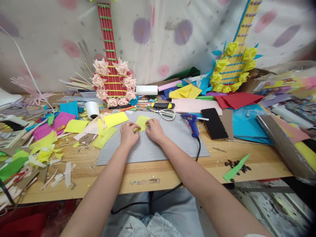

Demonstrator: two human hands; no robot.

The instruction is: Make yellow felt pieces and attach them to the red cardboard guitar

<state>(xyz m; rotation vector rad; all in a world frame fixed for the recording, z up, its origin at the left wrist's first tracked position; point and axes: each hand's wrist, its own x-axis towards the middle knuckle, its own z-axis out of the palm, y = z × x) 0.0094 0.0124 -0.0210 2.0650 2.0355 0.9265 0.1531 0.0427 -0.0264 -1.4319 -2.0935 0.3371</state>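
Observation:
A small piece of yellow paper [141,122] lies between my two hands over the grey cutting mat [111,153]. At the paper's left edge, my left hand [129,134] has its fingers curled, with a bit of yellow showing at the fingertips. My right hand [154,131] bends its closed fingers onto the right edge of the same paper. Just behind the right hand lie white-handled scissors [168,114]. Larger yellow sheets [115,119] rest left of my left hand. The undersides of my fingers are hidden.
A blue glue gun [194,125] and a black phone [214,123] lie to the right. Behind stand a red paper guitar [110,39] and a yellow one [244,29]. Paper scraps [46,144] cover the left side; dark seed-like bits [243,169] sit near the front right edge.

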